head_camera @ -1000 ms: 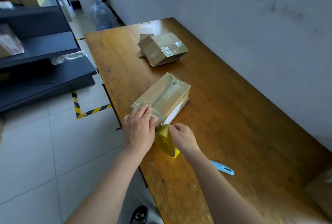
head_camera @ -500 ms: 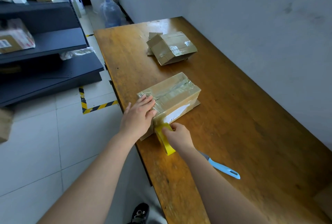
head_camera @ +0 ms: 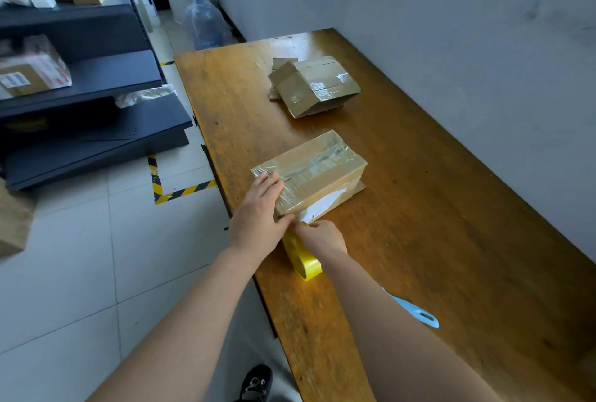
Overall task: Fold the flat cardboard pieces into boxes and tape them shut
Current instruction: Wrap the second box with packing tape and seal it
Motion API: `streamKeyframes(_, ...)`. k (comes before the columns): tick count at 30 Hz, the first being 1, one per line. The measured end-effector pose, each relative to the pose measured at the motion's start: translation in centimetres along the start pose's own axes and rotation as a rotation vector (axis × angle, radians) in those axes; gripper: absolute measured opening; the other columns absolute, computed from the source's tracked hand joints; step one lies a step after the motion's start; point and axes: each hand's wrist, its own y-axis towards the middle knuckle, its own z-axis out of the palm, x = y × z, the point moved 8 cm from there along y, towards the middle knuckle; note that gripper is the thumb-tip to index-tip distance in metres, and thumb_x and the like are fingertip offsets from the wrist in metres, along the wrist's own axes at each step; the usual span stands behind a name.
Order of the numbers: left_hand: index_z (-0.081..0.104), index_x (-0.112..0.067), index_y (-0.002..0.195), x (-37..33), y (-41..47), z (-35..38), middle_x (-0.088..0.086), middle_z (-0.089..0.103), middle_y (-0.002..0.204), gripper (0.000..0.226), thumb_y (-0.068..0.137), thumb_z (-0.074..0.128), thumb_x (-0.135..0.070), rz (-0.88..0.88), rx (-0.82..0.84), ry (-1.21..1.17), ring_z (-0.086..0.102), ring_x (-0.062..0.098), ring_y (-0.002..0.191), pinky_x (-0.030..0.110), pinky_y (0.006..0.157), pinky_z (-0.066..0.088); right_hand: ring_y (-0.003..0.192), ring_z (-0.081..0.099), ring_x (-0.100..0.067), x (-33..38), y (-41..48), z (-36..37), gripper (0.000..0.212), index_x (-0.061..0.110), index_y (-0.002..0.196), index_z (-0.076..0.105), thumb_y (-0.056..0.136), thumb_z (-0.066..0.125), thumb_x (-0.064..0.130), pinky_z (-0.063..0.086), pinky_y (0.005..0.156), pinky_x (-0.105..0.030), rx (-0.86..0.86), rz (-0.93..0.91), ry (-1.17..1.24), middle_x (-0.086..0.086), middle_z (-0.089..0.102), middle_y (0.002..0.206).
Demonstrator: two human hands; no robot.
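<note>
Wooden tabletop [head_camera: 451,208] ran beside a grey wall, and nearest on it lay a blue cutter [head_camera: 416,313], untouched. Beyond it the right hand [head_camera: 322,237] was curled round a yellow roll [head_camera: 303,259], its fingertips at the near lower corner of the box [head_camera: 322,169]. The left hand [head_camera: 258,217] lay flat and wide on that box's near end, fingers on top and thumb down by the corner. Clear tape already covered the top seam and far end, so the near end looked like the last run, with the tape not yet cut. A flat piece [head_camera: 359,188] showed under the box, probably still to fold. Further off sat a taped box [head_camera: 316,85], seemingly finished, on another flat piece [head_camera: 280,64]. A second before, the roll had shown its open ring below the hands; now it lay edge-on, while the left hand had kept its place.
</note>
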Motion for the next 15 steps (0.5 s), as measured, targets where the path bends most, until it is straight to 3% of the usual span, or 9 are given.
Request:
streamKeyframes(3, 0.040, -0.010, 0.145, -0.3, 0.1, 0.3, 0.002, 0.035, 0.154, 0.069, 0.085, 0.072, -0.024, 0.033, -0.018, 0.036, 0.019, 0.017, 0.146, 0.028, 0.111, 0.024, 0.077, 0.053, -0.005, -0.3, -0.7, 0.3, 0.046, 0.019, 0.102, 0.058, 0.083, 0.058, 0.061, 0.040, 0.056, -0.021, 0.073, -0.075, 0.131, 0.006, 0.059, 0.092)
streamKeyframes(6, 0.034, -0.011, 0.148, 0.0, 0.7, 0.4, 0.002, 0.029, 0.157, 0.073, 0.086, 0.070, -0.023, 0.044, 0.035, 0.053, 0.015, 0.017, 0.147, 0.032, 0.114, 0.024, 0.083, 0.052, -0.008, -0.9, -1.4, 0.3, 0.029, 0.023, 0.107, 0.055, 0.087, 0.060, 0.043, 0.040, 0.060, -0.022, 0.116, -0.150, 0.211, 0.005, 0.057, 0.097)
streamKeyframes(10, 0.028, -0.012, 0.150, 0.1, 0.9, 0.0, 0.004, 0.014, 0.161, 0.074, 0.088, 0.067, -0.021, 0.050, 0.058, 0.098, 0.006, 0.020, 0.149, 0.044, 0.119, 0.021, 0.091, 0.057, -0.015, -0.9, -2.1, 1.1, 0.026, 0.020, 0.111, 0.058, 0.088, 0.064, 0.031, 0.046, 0.071, -0.027, 0.204, -0.170, 0.412, 0.000, 0.060, 0.102)
streamKeyframes(13, 0.023, -0.016, 0.152, 1.1, -0.7, -0.5, 0.011, 0.008, 0.161, 0.084, 0.085, 0.072, -0.026, -0.148, -0.084, -0.088, 0.007, 0.027, 0.148, 0.042, 0.115, 0.020, 0.099, 0.060, -0.021, -0.8, -2.4, 1.6, 0.026, 0.018, 0.111, 0.060, 0.089, 0.065, 0.031, 0.051, 0.081, -0.035, 0.185, -0.176, 0.415, -0.004, 0.062, 0.106)
streamKeyframes(15, 0.029, -0.017, 0.148, 2.6, -2.8, 0.1, 0.012, 0.023, 0.154, 0.077, 0.085, 0.072, -0.027, -0.374, -0.167, -0.319, 0.023, 0.028, 0.141, 0.040, 0.108, 0.032, 0.099, 0.060, -0.018, -1.0, -2.4, 1.3, 0.025, 0.017, 0.112, 0.063, 0.091, 0.065, 0.032, 0.051, 0.078, -0.030, 0.140, -0.198, 0.391, -0.001, 0.064, 0.105)
